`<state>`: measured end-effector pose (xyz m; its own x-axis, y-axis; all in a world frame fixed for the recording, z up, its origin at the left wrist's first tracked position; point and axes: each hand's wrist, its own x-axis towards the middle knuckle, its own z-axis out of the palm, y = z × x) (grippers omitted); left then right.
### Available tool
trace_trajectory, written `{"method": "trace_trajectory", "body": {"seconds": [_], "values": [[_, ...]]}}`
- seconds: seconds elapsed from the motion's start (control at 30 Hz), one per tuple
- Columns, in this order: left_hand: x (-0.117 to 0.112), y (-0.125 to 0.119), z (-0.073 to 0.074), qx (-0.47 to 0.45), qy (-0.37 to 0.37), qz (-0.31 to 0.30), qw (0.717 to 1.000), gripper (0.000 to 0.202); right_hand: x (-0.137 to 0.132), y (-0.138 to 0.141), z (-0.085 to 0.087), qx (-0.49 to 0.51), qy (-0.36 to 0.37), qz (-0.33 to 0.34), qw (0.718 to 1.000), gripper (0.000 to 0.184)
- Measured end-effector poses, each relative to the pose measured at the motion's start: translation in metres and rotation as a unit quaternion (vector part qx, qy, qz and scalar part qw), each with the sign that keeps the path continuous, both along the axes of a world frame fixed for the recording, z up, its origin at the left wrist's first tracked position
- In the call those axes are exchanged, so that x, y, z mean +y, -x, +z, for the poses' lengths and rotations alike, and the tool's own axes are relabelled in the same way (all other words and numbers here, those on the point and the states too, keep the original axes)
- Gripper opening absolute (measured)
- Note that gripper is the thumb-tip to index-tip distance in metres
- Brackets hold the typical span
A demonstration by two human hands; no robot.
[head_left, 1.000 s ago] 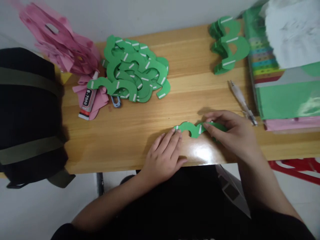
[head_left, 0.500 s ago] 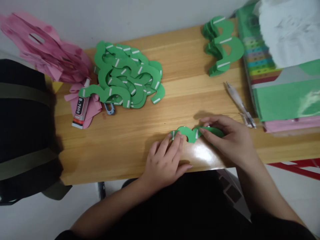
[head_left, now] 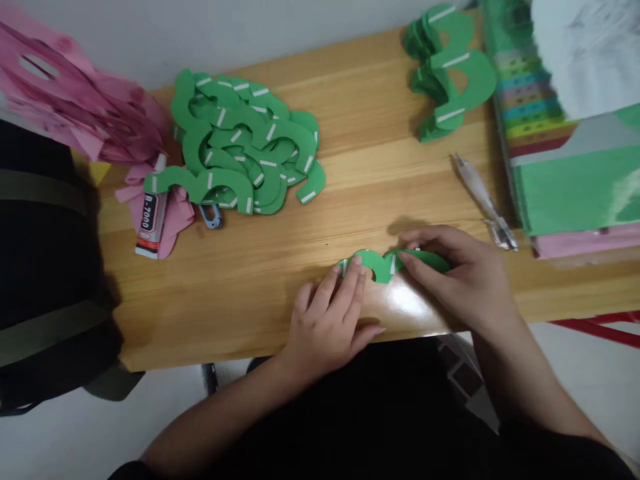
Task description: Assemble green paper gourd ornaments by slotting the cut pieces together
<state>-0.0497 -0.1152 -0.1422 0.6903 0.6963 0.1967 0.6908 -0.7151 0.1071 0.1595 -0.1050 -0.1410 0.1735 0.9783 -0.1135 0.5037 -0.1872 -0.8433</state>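
Observation:
A wavy green cut-out (head_left: 383, 267) with white tape strips lies near the front edge of the table. My left hand (head_left: 327, 320) rests on its left end, fingers stretched out and pressing it down. Between thumb and fingers, my right hand (head_left: 465, 273) pinches the right part of the same piece, whose end is partly hidden by the hand. Further back on the left is a heap of similar green cut-outs (head_left: 240, 140) with white strips. A neat stack of green wavy pieces (head_left: 473, 83) stands at the back right.
On the left are a B-7000 glue tube (head_left: 151, 223), pink cut pieces (head_left: 110, 110), a small blue clip (head_left: 212, 217) and a black bag (head_left: 45, 267). A pen (head_left: 480, 193) and plastic-wrapped coloured sheets (head_left: 575, 193) lie on the right. A wall (head_left: 280, 27) borders the back.
The camera view has shifted slightly, so the table items sit a little differently. Both hands keep the same hold on the green piece.

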Motion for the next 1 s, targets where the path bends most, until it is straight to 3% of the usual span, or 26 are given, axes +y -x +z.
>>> {"method": "trace_trajectory", "body": {"seconds": [0.2, 0.37, 0.6, 1.0], "values": [[0.000, 0.001, 0.002, 0.007, 0.005, -0.009, 1.000, 0.056, -0.007, -0.010, 0.013, -0.039, -0.019, 0.001, 0.999, 0.024], [-0.002, 0.002, 0.000, 0.020, 0.003, -0.015, 1.000, 0.052, -0.013, -0.019, 0.020, -0.024, 0.002, -0.024, 0.999, 0.015], [-0.003, 0.002, 0.000, 0.041, -0.002, -0.018, 0.999, 0.052, -0.020, -0.029, 0.009, 0.002, -0.028, -0.006, 1.000, 0.015], [-0.007, -0.001, 0.006, 0.094, -0.003, -0.001, 0.996, 0.049, -0.024, -0.033, -0.003, -0.088, -0.157, 0.089, 0.980, 0.016]]}}
